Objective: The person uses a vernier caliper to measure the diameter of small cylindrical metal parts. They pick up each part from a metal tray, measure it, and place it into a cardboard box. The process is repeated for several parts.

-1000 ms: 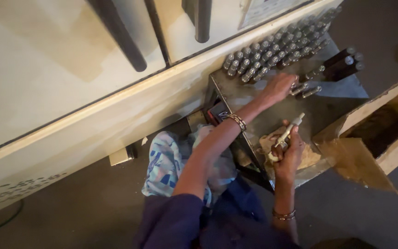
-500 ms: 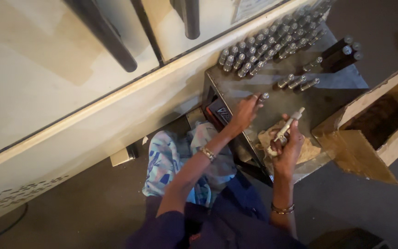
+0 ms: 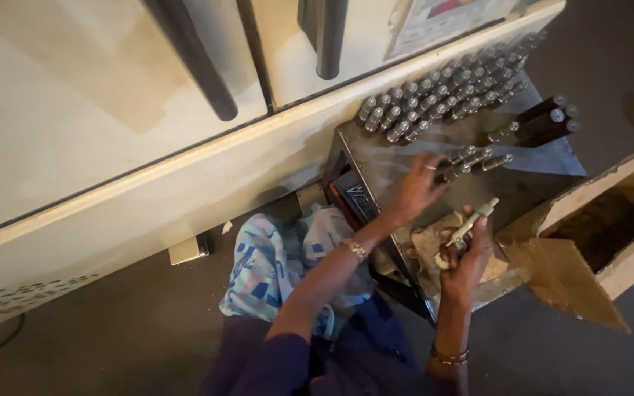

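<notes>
Metal cylindrical parts (image 3: 471,157) lay in a short row on the grey work tray (image 3: 376,158), just to the far right of the left hand (image 3: 416,192). That hand hovered with its fingers (image 3: 434,167) spread and empty, the tips nearly at the row; whether they touched could not be told. The parts' long axes ran left to right, slanting away. The left hand was the nearer of the two. The right hand (image 3: 464,253) was clenched around a pale slender tool (image 3: 471,220), tip pointing far right, above a crumpled brownish cloth (image 3: 423,242). A larger batch of upright metal pieces (image 3: 442,92) stood along the far edge. A cardboard box (image 3: 588,242) was cut off at the right edge, its contents too dark to make out.
</notes>
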